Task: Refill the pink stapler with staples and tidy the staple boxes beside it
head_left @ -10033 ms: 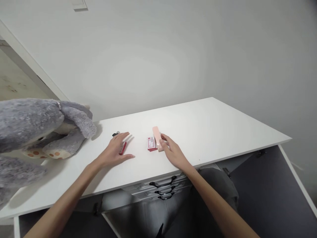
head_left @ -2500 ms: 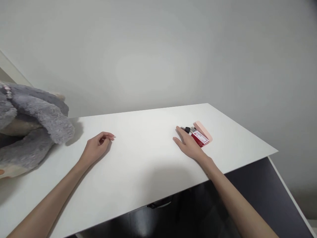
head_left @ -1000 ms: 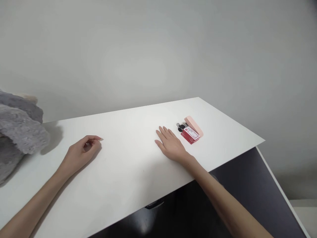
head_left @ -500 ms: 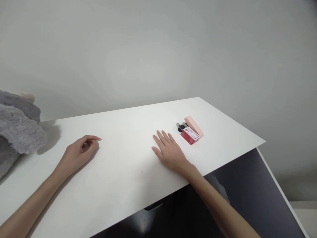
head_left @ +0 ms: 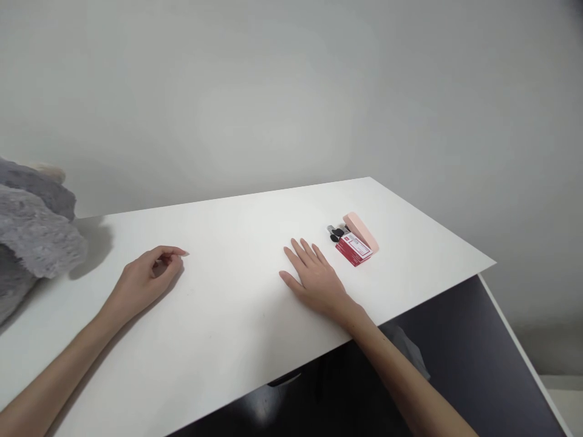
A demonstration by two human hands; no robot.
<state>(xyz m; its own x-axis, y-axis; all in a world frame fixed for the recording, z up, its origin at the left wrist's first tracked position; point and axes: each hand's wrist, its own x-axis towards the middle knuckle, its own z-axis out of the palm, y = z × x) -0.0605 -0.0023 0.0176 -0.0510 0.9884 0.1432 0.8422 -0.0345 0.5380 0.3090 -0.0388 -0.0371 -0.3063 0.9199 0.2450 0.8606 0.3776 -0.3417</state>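
Observation:
My right hand lies flat on the white table, fingers stretched out and holding nothing. Just beyond its fingertips, to the right, sit a small red box, a pink stapler behind it, and a small black and silver item at their far end. My left hand rests on the table at the left with its fingers loosely curled; nothing shows in them.
A grey plush toy lies on the table's far left edge. A plain white wall stands behind the table. A dark floor shows below the table's right front edge.
My right hand has let go of the red box and stapler group and drawn back toward me across the table. My left hand has barely moved.

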